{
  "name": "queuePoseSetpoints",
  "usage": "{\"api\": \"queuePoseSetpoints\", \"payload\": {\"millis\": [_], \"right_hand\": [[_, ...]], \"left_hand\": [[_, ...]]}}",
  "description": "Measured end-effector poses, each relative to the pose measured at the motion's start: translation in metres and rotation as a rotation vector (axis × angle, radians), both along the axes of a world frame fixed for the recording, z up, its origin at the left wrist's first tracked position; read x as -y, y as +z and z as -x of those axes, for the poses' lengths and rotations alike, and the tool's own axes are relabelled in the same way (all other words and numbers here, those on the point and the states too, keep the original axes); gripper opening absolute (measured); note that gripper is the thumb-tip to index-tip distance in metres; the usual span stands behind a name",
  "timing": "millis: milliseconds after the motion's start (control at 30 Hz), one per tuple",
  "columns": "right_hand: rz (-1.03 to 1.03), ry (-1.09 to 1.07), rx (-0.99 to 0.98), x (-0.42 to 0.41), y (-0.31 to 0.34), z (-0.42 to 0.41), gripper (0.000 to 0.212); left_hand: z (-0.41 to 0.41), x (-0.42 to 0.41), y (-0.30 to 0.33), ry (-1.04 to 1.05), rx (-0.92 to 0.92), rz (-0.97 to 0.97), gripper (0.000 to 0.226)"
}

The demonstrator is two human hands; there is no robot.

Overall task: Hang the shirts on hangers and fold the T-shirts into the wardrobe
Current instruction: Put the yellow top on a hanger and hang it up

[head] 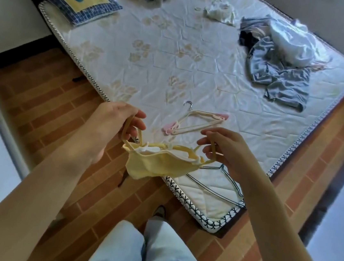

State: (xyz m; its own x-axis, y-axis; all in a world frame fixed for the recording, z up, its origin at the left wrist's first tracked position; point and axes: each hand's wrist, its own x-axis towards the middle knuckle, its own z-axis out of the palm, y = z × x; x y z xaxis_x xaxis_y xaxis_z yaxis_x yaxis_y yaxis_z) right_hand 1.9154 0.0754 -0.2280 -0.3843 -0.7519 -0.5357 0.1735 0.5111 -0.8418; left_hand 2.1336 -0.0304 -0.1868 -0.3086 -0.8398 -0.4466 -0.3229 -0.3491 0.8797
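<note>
At six o'clock of the mattress (197, 53), just over its near edge, we hold a small yellow strappy top (158, 166) up in the air between both hands. Our left hand (114, 121) pinches one thin strap (128, 128) at about ten o'clock of the garment, fingers curled around the loop; our right hand (222, 147) pinches the other strap (212, 151) at two o'clock, likewise curled on it. The body of the top sags below and between the hands, partly folded on itself, with a white lining showing at the neckline.

We judge it very light, soft and limp, with no stiffness to keep a shape, so the straps are the natural places to take hold; they look narrow and could slip off a hanger's shoulders.

Just beyond our hands, at twelve o'clock, lie pale hangers (197, 122) on the mattress, near but not touching the top. A heap of grey and white clothes (281, 63) lies well apart at one o'clock.
</note>
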Motion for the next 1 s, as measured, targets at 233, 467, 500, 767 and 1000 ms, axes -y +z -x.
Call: {"api": "queuePoseSetpoints", "payload": {"millis": [233,467,500,767,1000], "right_hand": [[-0.100,-0.080,0.076,0.024,-0.047,0.003,0.016],[-0.174,-0.205,0.068,0.048,-0.116,0.028,0.014],[-0.182,-0.216,0.071,0.051,-0.127,0.035,0.013],[-0.309,-0.274,0.035,0.067,-0.226,0.092,0.014],[-0.421,-0.409,0.058,0.058,-0.311,0.135,0.016]], "left_hand": [[0.026,0.041,-0.033,-0.082,0.065,-0.034,0.024],[0.073,0.084,-0.093,-0.150,0.113,-0.092,0.023],[0.081,0.091,-0.103,-0.165,0.124,-0.096,0.023],[0.131,0.129,-0.188,-0.270,0.205,-0.109,0.023],[0.167,0.138,-0.247,-0.302,0.211,-0.143,0.021]]}}
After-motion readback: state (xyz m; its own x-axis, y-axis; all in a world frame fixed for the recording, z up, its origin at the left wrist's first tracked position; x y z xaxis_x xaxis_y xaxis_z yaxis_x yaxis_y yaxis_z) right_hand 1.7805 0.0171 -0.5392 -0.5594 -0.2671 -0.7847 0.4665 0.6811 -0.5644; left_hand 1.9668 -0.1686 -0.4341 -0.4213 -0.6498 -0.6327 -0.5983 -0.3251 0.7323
